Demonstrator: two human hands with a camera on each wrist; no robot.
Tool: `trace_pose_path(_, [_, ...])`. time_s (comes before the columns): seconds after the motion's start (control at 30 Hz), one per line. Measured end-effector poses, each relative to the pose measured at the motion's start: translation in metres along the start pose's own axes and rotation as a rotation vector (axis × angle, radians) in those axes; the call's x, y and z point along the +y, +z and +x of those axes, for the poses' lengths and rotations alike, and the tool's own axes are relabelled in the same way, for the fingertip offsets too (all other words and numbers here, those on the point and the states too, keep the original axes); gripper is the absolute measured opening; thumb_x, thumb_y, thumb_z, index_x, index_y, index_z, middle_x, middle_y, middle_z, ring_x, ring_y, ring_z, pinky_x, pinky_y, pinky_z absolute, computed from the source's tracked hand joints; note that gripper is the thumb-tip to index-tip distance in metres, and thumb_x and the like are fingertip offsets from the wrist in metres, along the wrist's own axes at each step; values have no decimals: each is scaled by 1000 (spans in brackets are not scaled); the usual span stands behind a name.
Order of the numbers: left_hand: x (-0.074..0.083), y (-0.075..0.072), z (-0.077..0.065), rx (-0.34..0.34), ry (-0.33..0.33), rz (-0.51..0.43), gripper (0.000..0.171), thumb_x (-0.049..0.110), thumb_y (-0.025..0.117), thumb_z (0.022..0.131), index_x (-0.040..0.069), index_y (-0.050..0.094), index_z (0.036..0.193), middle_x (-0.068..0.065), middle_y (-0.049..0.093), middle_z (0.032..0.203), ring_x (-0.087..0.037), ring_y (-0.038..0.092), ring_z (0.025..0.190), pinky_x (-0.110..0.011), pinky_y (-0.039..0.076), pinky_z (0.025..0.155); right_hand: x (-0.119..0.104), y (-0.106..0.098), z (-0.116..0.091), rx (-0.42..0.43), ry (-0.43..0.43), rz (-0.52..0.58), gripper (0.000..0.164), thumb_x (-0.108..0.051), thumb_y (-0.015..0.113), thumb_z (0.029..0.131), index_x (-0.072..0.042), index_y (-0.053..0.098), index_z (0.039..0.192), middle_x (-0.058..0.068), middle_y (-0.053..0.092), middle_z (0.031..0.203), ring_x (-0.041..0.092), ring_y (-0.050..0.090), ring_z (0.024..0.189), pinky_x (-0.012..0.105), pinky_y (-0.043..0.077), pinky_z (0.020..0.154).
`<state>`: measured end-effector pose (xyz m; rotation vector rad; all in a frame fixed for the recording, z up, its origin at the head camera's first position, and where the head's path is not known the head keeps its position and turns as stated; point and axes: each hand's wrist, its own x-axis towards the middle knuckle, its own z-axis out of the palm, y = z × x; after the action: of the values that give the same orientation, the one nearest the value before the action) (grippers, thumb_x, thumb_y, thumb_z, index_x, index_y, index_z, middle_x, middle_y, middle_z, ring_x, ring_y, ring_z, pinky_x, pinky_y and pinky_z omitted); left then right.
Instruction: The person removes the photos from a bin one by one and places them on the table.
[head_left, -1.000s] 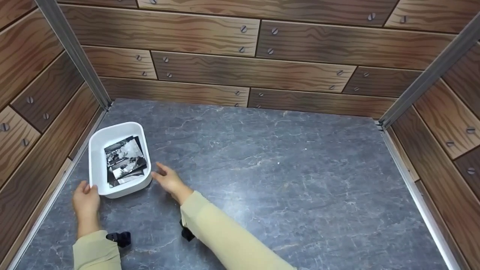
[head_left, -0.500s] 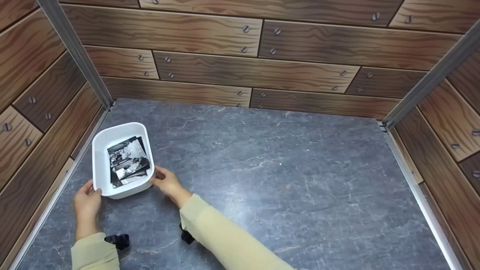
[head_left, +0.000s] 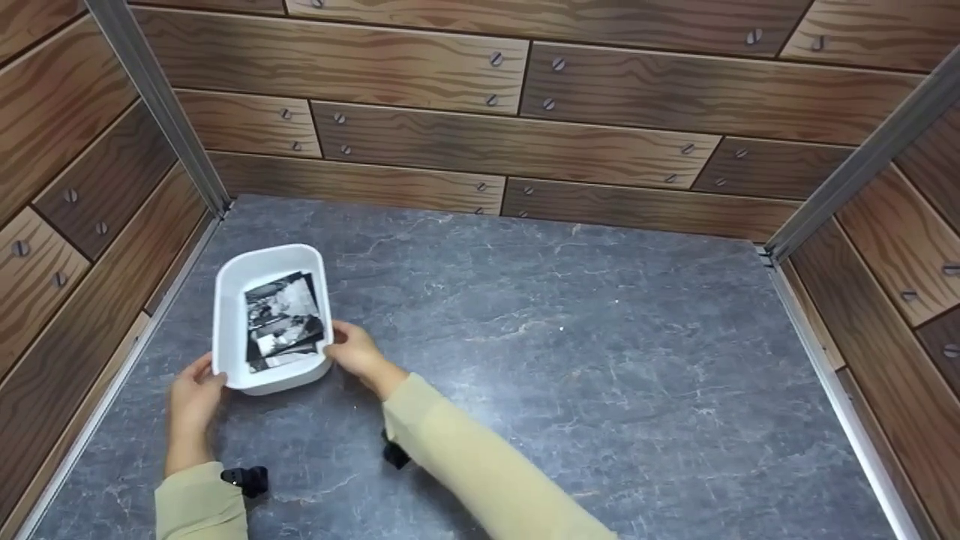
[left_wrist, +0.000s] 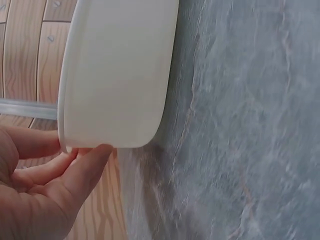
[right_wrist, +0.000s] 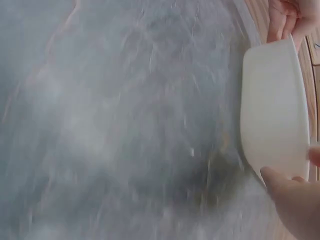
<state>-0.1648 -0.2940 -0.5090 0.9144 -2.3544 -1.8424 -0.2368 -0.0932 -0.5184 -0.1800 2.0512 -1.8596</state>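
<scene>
- The left hand [head_left: 193,405] gripped the near left corner of the white tub [head_left: 292,381].
- The right hand [head_left: 360,354] gripped its near right corner.
- The tub was between and just beyond both hands, with overlapping black-and-white prints [head_left: 283,324] inside.
- The gray marbled desk [head_left: 570,390] spread beneath the hands.

Sleeved forearms [head_left: 480,459] reach forward; left hand [head_left: 193,405] near the left edge of the table [head_left: 637,390], right hand [head_left: 361,352] farther in, both gripping.

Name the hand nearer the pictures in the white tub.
Right. The right hand holds the tub beside the pictures; the left hand, farther off, holds its near left corner.
</scene>
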Motion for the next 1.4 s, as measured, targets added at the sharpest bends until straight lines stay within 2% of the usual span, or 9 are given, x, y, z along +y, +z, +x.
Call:
trace_pose_path(0.13, [6, 16, -1, -136, -2, -62, 60, -4, 37, 92, -9, 17, 149, -33, 22, 152, -40, 27, 141, -43, 30, 116, 28, -27, 18, -25, -52, 16, 54, 14, 52, 76, 9, 51, 130, 19, 64, 122, 24, 62, 111, 29, 53, 92])
trace_pose_path(0.27, [13, 37, -4, -226, 51, -33, 60, -3, 38, 92, -11, 18, 148, -35, 24, 151, -36, 34, 138, -21, 43, 104, 108, -57, 73, -14, -125, 50, 57, 13, 50, 71, 5, 51, 128, 15, 66, 117, 18, 63, 103, 27, 55, 85])
trace_pose_path(0.37, [17, 58, -7, -241, 104, -19, 53, 2, 42, 97, -13, 28, 145, -37, 35, 145, -24, 59, 111, -12, 51, 79, 156, -86, 100, 29, -136, 77, 59, 12, 49, 69, 1, 51, 127, 14, 66, 116, 17, 63, 99, 28, 56, 83])
trace_pose_path(0.43, [19, 73, -8, -241, 147, -14, 48, 4, 45, 99, -15, 34, 141, -38, 42, 138, -12, 62, 90, -13, 52, 68, 160, -108, 94, 56, -137, 95, 58, 10, 50, 69, -2, 51, 126, 13, 66, 115, 15, 63, 98, 27, 55, 83])
trace_pose_path(0.53, [23, 96, -9, -253, 194, 11, 44, 4, 47, 99, -16, 38, 138, -39, 47, 132, -6, 59, 79, -17, 54, 65, 126, -133, 52, 78, -120, 92, 56, 10, 49, 74, 2, 47, 129, 19, 63, 121, 21, 62, 105, 31, 54, 90])
trace_pose_path(0.73, [36, 143, -21, -315, 210, -44, 40, -2, 47, 97, -17, 42, 134, -40, 48, 131, -27, 62, 100, -23, 56, 72, 40, -171, -48, 78, -88, 134, 66, 16, 41, 76, 20, 24, 140, 43, 39, 138, 41, 50, 122, 44, 47, 102])
trace_pose_path(0.87, [39, 171, -31, -361, 190, -97, 39, -6, 50, 94, -17, 44, 130, -40, 50, 129, -30, 61, 100, -25, 56, 70, 40, -202, -73, 49, -84, 194, 71, 18, 39, 76, 18, 19, 144, 44, 33, 140, 37, 51, 117, 38, 51, 96])
trace_pose_path(1.13, [41, 215, -48, -467, 13, -209, 39, 3, 56, 95, -9, 46, 130, -31, 54, 127, -19, 65, 82, -31, 59, 69, 48, -249, -109, 136, -5, 246, 76, 15, 39, 73, 14, 19, 146, 40, 32, 145, 27, 55, 106, 25, 53, 81])
trace_pose_path(1.4, [41, 232, -55, -448, -11, -191, 34, 7, 58, 95, -9, 50, 124, -22, 60, 116, -15, 63, 81, -24, 57, 67, 51, -263, -122, 162, 20, 245, 77, 13, 39, 72, 13, 20, 147, 38, 33, 145, 25, 54, 106, 24, 51, 80])
